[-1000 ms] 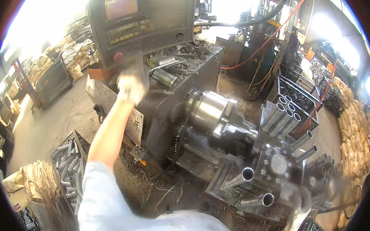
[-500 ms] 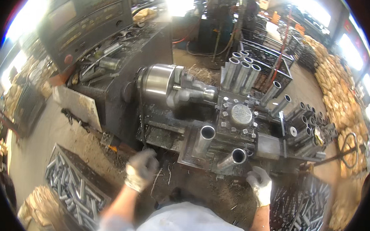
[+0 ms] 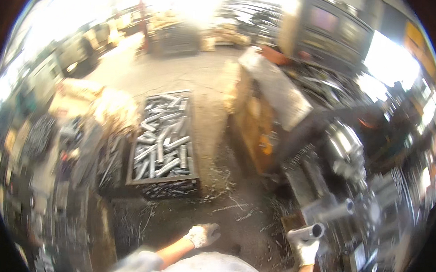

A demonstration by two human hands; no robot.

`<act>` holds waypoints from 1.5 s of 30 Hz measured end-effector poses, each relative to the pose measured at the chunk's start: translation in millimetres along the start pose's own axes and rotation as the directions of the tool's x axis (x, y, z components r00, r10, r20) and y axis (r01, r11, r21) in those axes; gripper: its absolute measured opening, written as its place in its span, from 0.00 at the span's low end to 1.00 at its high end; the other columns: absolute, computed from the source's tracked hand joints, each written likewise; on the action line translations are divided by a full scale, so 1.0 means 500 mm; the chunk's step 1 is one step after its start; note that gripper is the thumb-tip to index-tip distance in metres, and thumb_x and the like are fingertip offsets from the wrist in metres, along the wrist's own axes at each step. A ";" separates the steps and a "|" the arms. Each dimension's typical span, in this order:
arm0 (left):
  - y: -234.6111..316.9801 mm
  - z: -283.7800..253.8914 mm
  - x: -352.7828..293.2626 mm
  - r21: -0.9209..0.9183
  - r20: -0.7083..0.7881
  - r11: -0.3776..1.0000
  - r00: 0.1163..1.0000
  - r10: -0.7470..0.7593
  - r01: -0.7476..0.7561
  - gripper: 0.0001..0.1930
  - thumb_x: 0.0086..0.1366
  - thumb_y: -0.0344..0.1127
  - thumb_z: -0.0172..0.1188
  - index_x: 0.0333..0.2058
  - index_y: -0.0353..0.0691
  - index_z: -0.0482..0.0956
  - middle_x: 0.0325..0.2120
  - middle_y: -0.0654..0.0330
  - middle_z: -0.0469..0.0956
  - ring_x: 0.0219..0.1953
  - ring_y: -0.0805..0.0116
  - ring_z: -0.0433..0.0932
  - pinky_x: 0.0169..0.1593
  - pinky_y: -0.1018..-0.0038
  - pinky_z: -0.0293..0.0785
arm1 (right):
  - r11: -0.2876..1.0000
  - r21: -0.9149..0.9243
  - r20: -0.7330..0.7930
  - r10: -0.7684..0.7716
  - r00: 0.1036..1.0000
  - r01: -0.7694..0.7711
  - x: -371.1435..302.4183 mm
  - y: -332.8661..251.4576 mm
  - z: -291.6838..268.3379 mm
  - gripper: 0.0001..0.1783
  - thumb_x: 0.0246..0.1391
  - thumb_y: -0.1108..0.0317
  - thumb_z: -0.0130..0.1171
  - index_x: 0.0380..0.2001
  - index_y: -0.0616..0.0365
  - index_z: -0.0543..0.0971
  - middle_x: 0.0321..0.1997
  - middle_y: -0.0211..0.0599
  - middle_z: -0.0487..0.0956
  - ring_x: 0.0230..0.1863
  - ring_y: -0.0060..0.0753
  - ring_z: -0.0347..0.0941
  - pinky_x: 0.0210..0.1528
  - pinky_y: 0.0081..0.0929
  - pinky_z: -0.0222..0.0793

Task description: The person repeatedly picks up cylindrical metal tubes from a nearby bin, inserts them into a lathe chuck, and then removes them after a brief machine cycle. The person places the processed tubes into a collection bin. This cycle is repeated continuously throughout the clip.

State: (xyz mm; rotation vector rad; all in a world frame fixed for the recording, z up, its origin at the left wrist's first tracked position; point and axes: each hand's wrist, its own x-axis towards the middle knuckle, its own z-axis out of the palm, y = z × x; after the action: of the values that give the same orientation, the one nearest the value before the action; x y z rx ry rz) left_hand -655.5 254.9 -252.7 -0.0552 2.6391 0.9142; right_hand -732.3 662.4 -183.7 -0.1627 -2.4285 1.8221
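Note:
My left hand, in a white work glove, hangs low over the dirty floor with its fingers loosely apart and nothing in it. My right hand, also gloved, sits directly under the open end of a short grey metal tube that sticks out from the lathe. The glove touches the tube from below; motion blur hides whether the fingers grip it. A second, similar tube juts out just above and to the right.
A dark crate full of several cut metal tubes stands on the floor ahead of my left hand. Metal shavings litter the ground. The lathe's control cabinet rises at the upper right. Racks and clutter line the left side.
The view has swung left, so the lathe now sits at the right and the tube crate at centre. My left hand dropped from the control panel to low in front of me.

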 end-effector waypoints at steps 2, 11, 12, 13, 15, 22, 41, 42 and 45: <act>-0.088 -0.018 -0.097 -0.057 -0.052 0.992 0.992 -0.116 0.113 0.24 0.72 0.54 0.58 0.59 0.47 0.80 0.54 0.47 0.84 0.55 0.43 0.83 0.59 0.54 0.79 | 0.976 -0.191 0.261 -0.053 0.964 0.105 -0.011 -0.006 0.155 0.12 0.57 0.61 0.72 0.34 0.60 0.86 0.34 0.36 0.88 0.36 0.32 0.86 0.43 0.33 0.83; -0.425 0.006 -0.648 -0.542 -0.306 0.495 0.389 -0.869 0.679 0.27 0.69 0.54 0.58 0.59 0.44 0.82 0.53 0.45 0.85 0.57 0.44 0.84 0.61 0.55 0.78 | 0.722 -0.003 0.985 -0.117 0.127 0.692 -0.295 -0.204 0.881 0.25 0.48 0.44 0.77 0.36 0.55 0.86 0.33 0.49 0.88 0.39 0.53 0.88 0.42 0.43 0.83; -0.433 0.026 -0.700 -0.601 -0.344 0.425 0.261 -0.902 0.676 0.27 0.69 0.54 0.58 0.59 0.44 0.82 0.52 0.45 0.85 0.56 0.44 0.84 0.60 0.55 0.79 | 0.726 0.022 0.998 -0.058 0.030 0.688 -0.349 -0.235 0.934 0.24 0.49 0.46 0.78 0.36 0.54 0.86 0.33 0.50 0.88 0.39 0.53 0.88 0.41 0.43 0.83; -0.434 0.052 -0.746 -0.711 -0.314 0.339 0.154 -0.937 0.616 0.28 0.69 0.55 0.59 0.59 0.44 0.81 0.52 0.45 0.86 0.56 0.45 0.84 0.60 0.55 0.79 | 0.724 0.078 0.997 -0.056 -0.054 0.686 -0.397 -0.266 0.980 0.24 0.49 0.45 0.78 0.37 0.53 0.86 0.33 0.48 0.88 0.38 0.52 0.88 0.41 0.42 0.83; -0.426 0.127 -0.812 -0.872 -0.221 0.151 -0.098 -0.970 0.465 0.25 0.68 0.55 0.61 0.56 0.47 0.84 0.49 0.48 0.87 0.54 0.47 0.85 0.58 0.57 0.80 | 0.672 0.277 0.951 -0.093 -0.293 0.687 -0.484 -0.324 1.061 0.24 0.49 0.44 0.78 0.36 0.52 0.86 0.33 0.47 0.88 0.39 0.51 0.88 0.41 0.42 0.83; -0.344 0.512 -0.938 -0.500 0.512 0.216 -0.488 -0.707 -0.838 0.27 0.72 0.47 0.65 0.62 0.35 0.77 0.42 0.44 0.86 0.48 0.49 0.86 0.56 0.57 0.83 | 0.641 0.652 0.660 -0.217 -0.719 0.405 -0.750 -0.468 1.338 0.28 0.46 0.45 0.79 0.43 0.52 0.87 0.41 0.46 0.89 0.45 0.50 0.88 0.47 0.41 0.83; -0.333 0.381 -1.096 -0.874 0.441 0.268 -0.893 0.086 -0.406 0.22 0.75 0.43 0.62 0.53 0.26 0.81 0.53 0.46 0.83 0.51 0.62 0.79 0.61 0.64 0.76 | 0.187 0.946 -0.150 -0.468 -0.871 -0.263 -1.133 -0.892 1.778 0.16 0.54 0.63 0.69 0.45 0.57 0.88 0.42 0.46 0.89 0.39 0.53 0.87 0.45 0.43 0.84; -0.394 0.287 -1.094 -0.741 0.419 0.543 -0.904 -0.084 -0.394 0.19 0.73 0.33 0.64 0.57 0.28 0.78 0.55 0.48 0.82 0.53 0.60 0.78 0.62 0.64 0.75 | -0.014 0.909 -0.360 -0.528 -0.769 -0.416 -1.223 -0.879 1.776 0.17 0.54 0.61 0.68 0.45 0.57 0.88 0.43 0.46 0.89 0.39 0.56 0.86 0.45 0.46 0.83; -0.472 0.003 -1.245 -0.897 -0.434 -0.131 -0.898 0.076 0.423 0.24 0.67 0.31 0.67 0.60 0.31 0.77 0.56 0.41 0.80 0.61 0.39 0.77 0.67 0.54 0.72 | -0.115 0.959 -0.267 -0.046 -0.963 -0.261 -1.454 -0.811 1.762 0.21 0.51 0.56 0.68 0.45 0.58 0.88 0.42 0.49 0.89 0.41 0.59 0.86 0.45 0.48 0.82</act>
State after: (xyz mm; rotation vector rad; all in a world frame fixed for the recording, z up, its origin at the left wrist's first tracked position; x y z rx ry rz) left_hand -35.5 21.9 -185.4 2.2186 -0.7039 0.7244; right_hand -150.7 -392.7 -51.7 -2.9669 -0.1631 -0.1398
